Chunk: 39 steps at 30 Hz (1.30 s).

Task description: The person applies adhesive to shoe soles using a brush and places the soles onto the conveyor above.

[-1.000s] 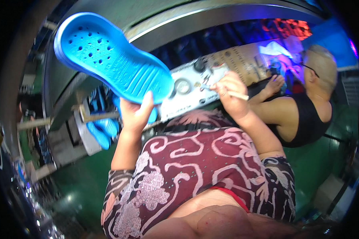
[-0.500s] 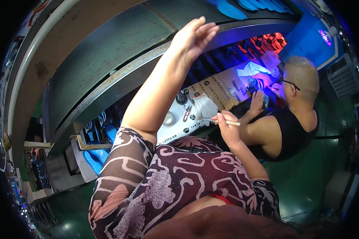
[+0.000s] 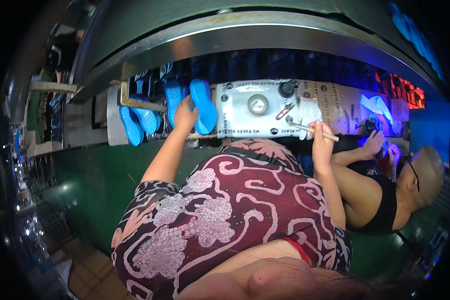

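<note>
My left hand point(image 3: 186, 118) is at the left edge of a blue shoe sole point(image 3: 203, 107), fingers closed on that edge. Another blue sole point(image 3: 173, 100) lies just left of it. In my right hand point(image 3: 320, 145) is a thin brush with a pale wooden handle point(image 3: 330, 135), its bristles pointing left over the white-covered work surface point(image 3: 235, 125). On that surface stand a round container point(image 3: 258, 104) and a dark round pot point(image 3: 287, 88). Red-handled snips point(image 3: 284, 112) lie near a white glove or cloth point(image 3: 308, 111).
More blue soles point(image 3: 130, 126) sit at the left by a wooden bar point(image 3: 144, 103). A metal-edged bench point(image 3: 225, 34) runs above, across the far side. On the right, a co-worker point(image 3: 380, 195) in a black sleeveless top works under violet light beside brown cardboard point(image 3: 335, 107).
My left hand has come down from above the bench to the blue soles. The view has swung left. The brush remains in my right hand.
</note>
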Available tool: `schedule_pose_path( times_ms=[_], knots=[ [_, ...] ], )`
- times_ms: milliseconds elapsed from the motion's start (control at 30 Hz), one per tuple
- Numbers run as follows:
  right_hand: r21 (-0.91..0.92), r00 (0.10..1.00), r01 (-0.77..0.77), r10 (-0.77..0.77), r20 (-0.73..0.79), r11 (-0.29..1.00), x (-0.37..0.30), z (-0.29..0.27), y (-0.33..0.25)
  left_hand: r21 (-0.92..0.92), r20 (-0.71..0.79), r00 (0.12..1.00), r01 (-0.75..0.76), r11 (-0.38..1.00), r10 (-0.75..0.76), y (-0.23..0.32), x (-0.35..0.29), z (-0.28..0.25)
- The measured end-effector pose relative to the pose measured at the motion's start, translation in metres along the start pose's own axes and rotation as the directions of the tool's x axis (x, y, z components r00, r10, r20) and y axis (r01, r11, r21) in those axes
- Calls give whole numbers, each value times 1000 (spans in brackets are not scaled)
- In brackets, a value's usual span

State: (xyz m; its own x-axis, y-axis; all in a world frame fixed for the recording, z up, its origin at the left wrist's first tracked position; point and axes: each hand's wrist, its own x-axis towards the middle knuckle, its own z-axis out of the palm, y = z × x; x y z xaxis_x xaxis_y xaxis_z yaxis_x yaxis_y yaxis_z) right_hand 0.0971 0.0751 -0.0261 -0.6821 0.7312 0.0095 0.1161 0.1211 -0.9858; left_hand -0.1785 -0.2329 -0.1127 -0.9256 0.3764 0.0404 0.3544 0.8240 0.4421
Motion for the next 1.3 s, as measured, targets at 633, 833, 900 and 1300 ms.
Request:
schedule_pose_path(
  times_ms=[633,833,900,1300],
  knots=[
    [-481,918,343,-179,355,807,63,113,81,-596,740,628,778,197,-242,-47,-25,15],
    [-345,951,227,-132,279,911,56,99,48,-712,702,711,701,-40,-31,-19,-63,-41],
    [-311,956,195,-109,273,930,54,98,50,-754,657,753,657,-3,-28,12,-82,-63],
    [71,958,-218,200,204,973,47,74,26,-787,-2,999,27,616,-46,95,-71,-78]
  ],
)
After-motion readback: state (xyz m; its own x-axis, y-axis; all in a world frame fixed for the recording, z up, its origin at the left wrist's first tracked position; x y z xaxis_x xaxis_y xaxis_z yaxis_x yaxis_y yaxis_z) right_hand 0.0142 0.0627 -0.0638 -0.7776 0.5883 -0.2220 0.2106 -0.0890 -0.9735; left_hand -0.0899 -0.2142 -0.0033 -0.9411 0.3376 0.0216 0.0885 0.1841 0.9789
